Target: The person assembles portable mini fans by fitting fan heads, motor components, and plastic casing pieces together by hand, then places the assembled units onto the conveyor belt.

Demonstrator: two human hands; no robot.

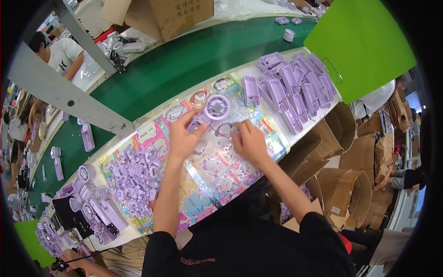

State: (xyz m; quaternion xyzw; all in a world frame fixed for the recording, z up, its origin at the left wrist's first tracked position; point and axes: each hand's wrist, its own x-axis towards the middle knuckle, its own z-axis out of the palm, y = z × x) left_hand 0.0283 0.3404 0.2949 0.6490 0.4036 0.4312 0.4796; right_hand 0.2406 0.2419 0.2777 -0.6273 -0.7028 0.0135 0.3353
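In my left hand [184, 138] is a light purple handheld-fan housing [218, 107]; its round ring head points away from me and a grey piece shows in the ring's middle. Fingers and thumb close around its narrow handle end. A thin dark wire [221, 135] runs from the housing toward my right hand [250, 143], whose fingertips are pinched together at the wire's end. Both hands are above a colourful cartoon-printed mat [207, 184]. Left of my left forearm lies a heap of small purple plastic parts [134, 177].
Stacked purple half-shells [295, 90] lie at the right, beside a bright green panel [364, 46]. A green conveyor belt [184, 55] carries a few purple parts behind the table. Round-headed fan housings [94, 203] crowd the left. Cardboard boxes [346, 194] stand right. A metal post [69, 87] rises left.
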